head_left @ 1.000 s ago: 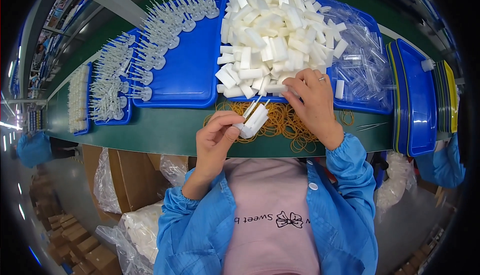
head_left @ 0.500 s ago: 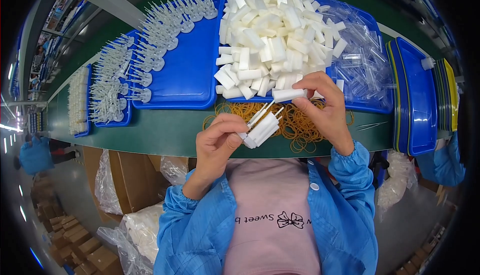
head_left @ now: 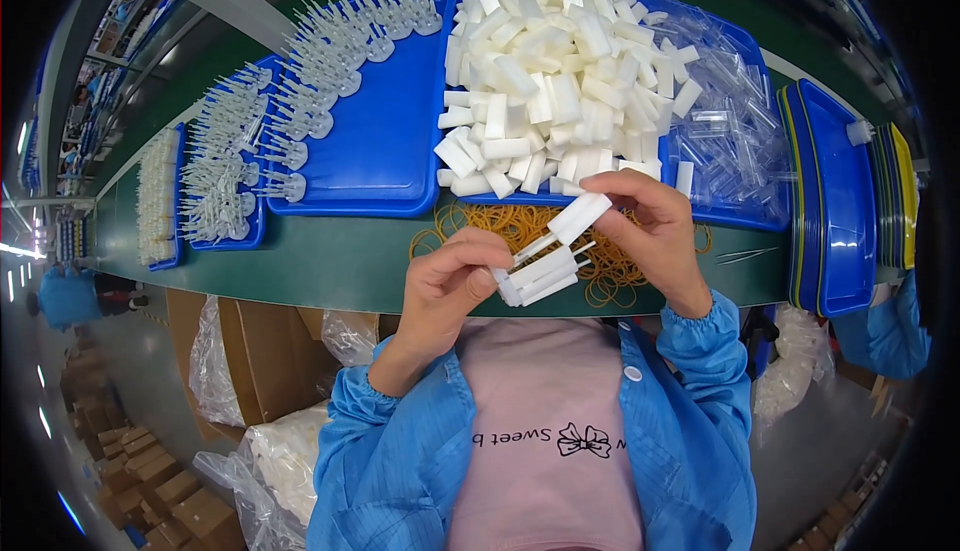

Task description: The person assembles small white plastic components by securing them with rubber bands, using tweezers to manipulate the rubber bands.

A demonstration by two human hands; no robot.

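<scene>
My left hand is closed on the round white base of a pronged plastic part, tilted with its pins pointing up to the right. White foam blocks cover some of those pins, while others show bare. Between the fingertips of my right hand is another white foam block. Its lower end meets the tip of a pin; how far the pin goes in is hidden. Just behind both hands lies a pile of tan rubber bands.
A big heap of white foam blocks fills a blue tray behind my hands. Clear plastic pieces lie in a tray to the right, near stacked trays and tweezers. Pronged parts crowd the left trays.
The foam block in my right hand has tilted and come down to meet a pin tip. My left hand has shifted slightly right with the pronged part.
</scene>
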